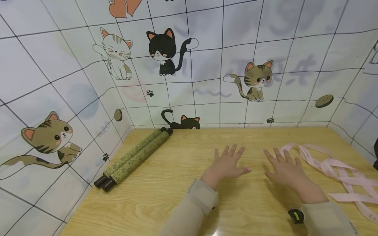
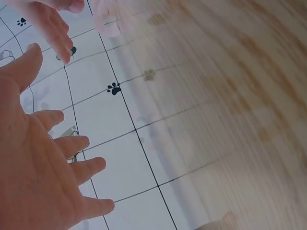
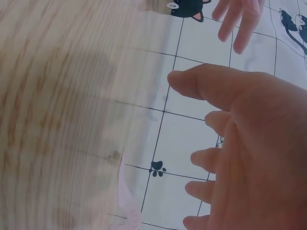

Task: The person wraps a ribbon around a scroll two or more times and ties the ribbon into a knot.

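Both hands hover over the wooden table with fingers spread and palms down. In the head view, the left hand (image 1: 223,166) is near the middle, holding nothing. To its right, the right hand (image 1: 287,173) is also bare, its fingertips close to a loop of pink ribbon (image 1: 317,163). The ribbon has printed letters and lies in loose, crossing strands at the right. Two scroll-like rolls (image 1: 138,156), patterned green with dark end knobs, lie side by side at the left. The wrist views show the left palm (image 2: 33,167) and the right palm (image 3: 259,158) with nothing in them.
A white wall covering (image 1: 206,65) with black grid lines and cartoon cats encloses the table (image 1: 165,203) at the back and sides. A small black device (image 1: 296,216) sits at the right sleeve cuff. A dark object (image 1: 376,154) shows at the far right edge.
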`<state>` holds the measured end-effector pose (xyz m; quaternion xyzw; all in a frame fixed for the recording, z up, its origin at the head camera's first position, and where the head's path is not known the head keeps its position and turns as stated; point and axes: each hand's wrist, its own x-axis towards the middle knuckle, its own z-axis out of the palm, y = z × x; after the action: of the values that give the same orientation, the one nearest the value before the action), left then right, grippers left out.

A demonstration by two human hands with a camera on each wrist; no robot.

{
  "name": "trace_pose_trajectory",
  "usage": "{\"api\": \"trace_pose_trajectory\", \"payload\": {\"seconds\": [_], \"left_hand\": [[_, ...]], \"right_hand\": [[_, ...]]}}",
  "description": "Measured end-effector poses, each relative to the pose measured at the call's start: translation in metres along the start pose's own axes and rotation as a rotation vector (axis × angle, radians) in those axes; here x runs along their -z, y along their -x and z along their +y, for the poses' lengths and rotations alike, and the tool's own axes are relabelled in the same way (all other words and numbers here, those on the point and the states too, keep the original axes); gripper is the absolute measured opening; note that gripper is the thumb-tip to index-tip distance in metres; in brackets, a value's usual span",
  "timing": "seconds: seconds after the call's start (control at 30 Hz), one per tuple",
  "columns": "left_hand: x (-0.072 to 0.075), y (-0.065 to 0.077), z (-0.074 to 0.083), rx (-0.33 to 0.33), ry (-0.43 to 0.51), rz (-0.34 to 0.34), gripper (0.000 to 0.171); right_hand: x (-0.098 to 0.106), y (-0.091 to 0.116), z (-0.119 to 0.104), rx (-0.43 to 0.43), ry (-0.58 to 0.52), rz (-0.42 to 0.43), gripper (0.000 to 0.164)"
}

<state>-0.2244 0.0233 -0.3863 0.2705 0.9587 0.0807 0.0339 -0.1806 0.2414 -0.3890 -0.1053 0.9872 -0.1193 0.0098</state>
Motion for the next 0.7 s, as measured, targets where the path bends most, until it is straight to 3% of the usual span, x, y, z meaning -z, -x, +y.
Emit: {"api": "trace_pose_trajectory", "payload": {"seconds": [0.37, 0.7], "left_hand": [[-0.005, -0.010, 0.028, -0.056, -0.061, -0.021, 0.075], [-0.005, -0.022, 0.034, -0.066, -0.164, -0.047, 0.070]], "right_hand": [[-0.003, 0.006, 0.019, -0.042, 0.024, -0.016, 0.085], [0.001, 0.001, 0.020, -0.073, 0.004, -0.054, 0.084]]}}
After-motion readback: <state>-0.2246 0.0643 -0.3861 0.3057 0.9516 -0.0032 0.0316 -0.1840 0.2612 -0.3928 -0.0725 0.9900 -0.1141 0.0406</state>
